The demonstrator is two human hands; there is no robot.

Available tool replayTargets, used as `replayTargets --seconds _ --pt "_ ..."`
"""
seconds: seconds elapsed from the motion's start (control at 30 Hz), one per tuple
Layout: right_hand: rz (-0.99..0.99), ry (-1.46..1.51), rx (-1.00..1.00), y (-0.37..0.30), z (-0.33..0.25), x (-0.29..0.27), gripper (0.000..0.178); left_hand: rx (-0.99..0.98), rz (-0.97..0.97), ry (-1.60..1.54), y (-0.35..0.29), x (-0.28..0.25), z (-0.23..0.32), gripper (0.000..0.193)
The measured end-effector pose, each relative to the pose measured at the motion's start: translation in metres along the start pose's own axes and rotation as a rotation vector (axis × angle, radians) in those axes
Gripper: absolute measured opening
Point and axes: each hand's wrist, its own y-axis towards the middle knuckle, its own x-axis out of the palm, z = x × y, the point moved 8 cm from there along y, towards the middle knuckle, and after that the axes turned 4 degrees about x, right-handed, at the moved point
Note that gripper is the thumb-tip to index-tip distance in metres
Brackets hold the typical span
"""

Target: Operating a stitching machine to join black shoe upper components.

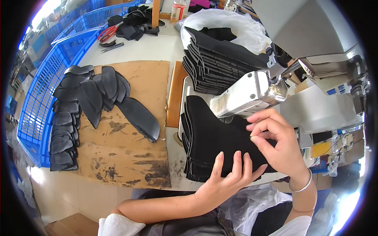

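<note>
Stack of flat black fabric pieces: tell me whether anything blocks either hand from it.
Nothing visible does: the left hand and right hand both reach over the stack of flat black fabric pieces, while the silvery metal machine arm sits beyond them.

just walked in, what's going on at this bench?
A person's left hand is spread on a pile of black pieces beside a machine's metal arm. The right hand is half-curled over the pile; whether it pinches anything is unclear. Another black stack sits beyond, and dark curved pieces lie on cardboard at left.
</note>
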Motion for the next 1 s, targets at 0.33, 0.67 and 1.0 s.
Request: replayTargets --seconds 0.33,0.67,1.0 --pt "-0.162 -0.476 -0.14 0.002 -0.01 0.019 0.01 -0.029 0.001 -0.034 0.0 0.002 -0.001 0.062" --pt "0.359 0.173 -0.051 -0.064 0.054 -0.075 0.005 0.048 0.001 -0.053 -0.001 -0.006 -0.005 0.067" --pt "0.677 -0.518 0.316 -0.182 0.17 -0.104 0.012 0.097 -0.29 -0.426 0.04 -0.012 -0.047 0.075"
